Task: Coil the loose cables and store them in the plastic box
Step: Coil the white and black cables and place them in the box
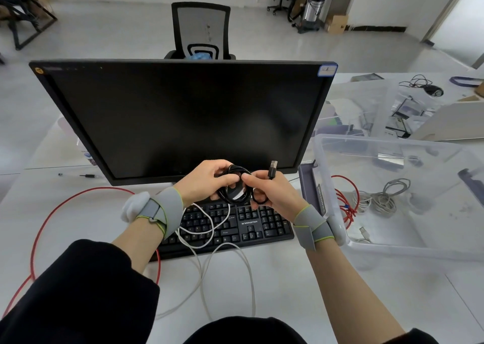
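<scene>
Both hands hold a coiled black USB cable [233, 198] above the keyboard. My left hand [207, 180] grips the coil's left side. My right hand [272, 194] pinches its right side, and the cable's USB plug [272, 169] sticks up past the fingers. A loose white cable [209, 228] trails over the keyboard and down the desk. A loose red cable [47, 218] loops across the desk on the left. The clear plastic box [392, 246] stands to the right, holding a coiled red cable [347, 205] and a grey-white cable bundle [385, 198].
A black monitor [183, 118] stands just behind the hands, with a black keyboard [248, 223] under them. More clear containers [366, 102] and clutter sit at the back right. An office chair [201, 32] stands behind the desk.
</scene>
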The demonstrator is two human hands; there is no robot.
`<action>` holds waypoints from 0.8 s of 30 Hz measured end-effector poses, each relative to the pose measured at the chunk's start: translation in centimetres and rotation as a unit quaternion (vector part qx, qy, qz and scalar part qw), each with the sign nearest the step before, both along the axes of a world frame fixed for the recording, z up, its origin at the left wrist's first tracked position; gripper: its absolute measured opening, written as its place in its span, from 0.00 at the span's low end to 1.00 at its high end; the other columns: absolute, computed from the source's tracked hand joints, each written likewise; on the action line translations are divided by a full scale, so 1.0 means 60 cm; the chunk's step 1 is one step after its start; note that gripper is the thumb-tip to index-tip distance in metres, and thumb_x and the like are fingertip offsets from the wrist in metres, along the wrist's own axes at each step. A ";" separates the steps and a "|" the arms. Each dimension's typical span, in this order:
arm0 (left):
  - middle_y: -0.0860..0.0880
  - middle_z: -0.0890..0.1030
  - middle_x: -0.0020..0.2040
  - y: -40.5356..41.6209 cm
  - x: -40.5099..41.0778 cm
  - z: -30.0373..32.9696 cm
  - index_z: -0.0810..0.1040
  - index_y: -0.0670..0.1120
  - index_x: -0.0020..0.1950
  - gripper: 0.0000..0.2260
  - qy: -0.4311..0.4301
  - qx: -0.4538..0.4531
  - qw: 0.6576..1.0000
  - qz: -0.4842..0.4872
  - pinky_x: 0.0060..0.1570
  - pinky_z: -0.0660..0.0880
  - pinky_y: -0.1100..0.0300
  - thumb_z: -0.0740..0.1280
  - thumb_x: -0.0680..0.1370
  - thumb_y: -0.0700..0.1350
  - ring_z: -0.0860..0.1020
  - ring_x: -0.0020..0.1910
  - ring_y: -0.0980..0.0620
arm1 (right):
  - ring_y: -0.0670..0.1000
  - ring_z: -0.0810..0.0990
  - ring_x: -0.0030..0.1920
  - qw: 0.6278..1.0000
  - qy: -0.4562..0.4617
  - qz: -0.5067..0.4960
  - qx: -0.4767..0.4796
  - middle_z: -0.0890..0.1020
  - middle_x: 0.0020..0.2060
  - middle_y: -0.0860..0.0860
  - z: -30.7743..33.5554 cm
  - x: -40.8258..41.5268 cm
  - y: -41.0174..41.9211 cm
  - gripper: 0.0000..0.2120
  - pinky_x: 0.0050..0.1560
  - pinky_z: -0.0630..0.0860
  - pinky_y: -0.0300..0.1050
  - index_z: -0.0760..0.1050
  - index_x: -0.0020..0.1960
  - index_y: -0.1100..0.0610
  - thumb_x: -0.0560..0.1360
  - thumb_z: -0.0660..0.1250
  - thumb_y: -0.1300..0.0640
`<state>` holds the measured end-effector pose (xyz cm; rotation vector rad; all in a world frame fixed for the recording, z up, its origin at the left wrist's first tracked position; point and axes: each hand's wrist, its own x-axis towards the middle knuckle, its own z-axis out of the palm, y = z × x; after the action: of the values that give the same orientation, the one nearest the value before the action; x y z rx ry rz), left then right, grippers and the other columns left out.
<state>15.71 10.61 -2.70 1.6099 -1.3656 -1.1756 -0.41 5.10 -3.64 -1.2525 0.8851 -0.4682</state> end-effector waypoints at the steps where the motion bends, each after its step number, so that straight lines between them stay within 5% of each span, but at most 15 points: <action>1: 0.48 0.77 0.38 0.001 0.002 0.001 0.77 0.43 0.52 0.04 0.017 0.009 1.000 -0.010 0.25 0.68 0.67 0.63 0.79 0.39 0.71 0.29 0.54 | 0.44 0.64 0.23 1.000 0.006 -0.002 -0.005 0.63 0.28 0.53 0.000 -0.003 0.000 0.09 0.26 0.73 0.37 0.75 0.41 0.63 0.77 0.65 0.59; 7: 0.46 0.76 0.40 0.003 0.015 -0.005 0.78 0.39 0.56 0.08 0.024 0.021 1.000 -0.001 0.28 0.74 0.67 0.63 0.79 0.36 0.75 0.36 0.54 | 0.43 0.67 0.24 0.996 -0.007 -0.086 -0.001 0.78 0.34 0.53 0.009 -0.014 -0.007 0.13 0.30 0.77 0.37 0.79 0.43 0.62 0.79 0.62 0.55; 12: 0.47 0.79 0.40 -0.003 0.020 -0.030 0.80 0.45 0.52 0.06 -0.048 0.002 0.996 0.075 0.31 0.76 0.65 0.66 0.77 0.38 0.79 0.39 0.51 | 0.42 0.69 0.23 0.987 -0.068 -0.140 0.041 0.70 0.29 0.53 0.013 -0.004 -0.005 0.14 0.31 0.77 0.36 0.75 0.37 0.62 0.79 0.62 0.59; 17: 0.47 0.79 0.41 0.000 0.019 -0.033 0.79 0.42 0.55 0.07 -0.023 -0.011 0.993 0.113 0.30 0.77 0.66 0.65 0.78 0.38 0.79 0.42 0.55 | 0.42 0.72 0.25 0.979 -0.117 -0.141 0.087 0.72 0.28 0.52 0.003 0.009 0.007 0.12 0.34 0.79 0.38 0.76 0.38 0.63 0.79 0.62 0.60; 21: 0.47 0.77 0.37 0.010 0.031 -0.014 0.78 0.41 0.54 0.07 0.034 -0.002 0.997 0.071 0.28 0.74 0.68 0.63 0.78 0.35 0.76 0.33 0.59 | 0.45 0.74 0.34 0.928 -0.249 -0.222 0.169 0.76 0.30 0.52 0.005 -0.007 -0.013 0.10 0.39 0.81 0.39 0.75 0.41 0.64 0.79 0.62 0.61; 24: 0.47 0.77 0.36 0.009 0.031 -0.008 0.78 0.41 0.54 0.07 0.091 -0.001 0.994 0.058 0.27 0.73 0.67 0.63 0.79 0.34 0.76 0.31 0.58 | 0.48 0.78 0.45 0.897 -0.316 -0.242 0.192 0.78 0.40 0.56 0.004 -0.016 -0.015 0.05 0.51 0.81 0.44 0.74 0.47 0.64 0.78 0.60 0.66</action>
<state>17.58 11.18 -3.15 1.5185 -1.1414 -1.2186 -1.37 4.18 -3.42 -0.4444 0.6670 -0.9790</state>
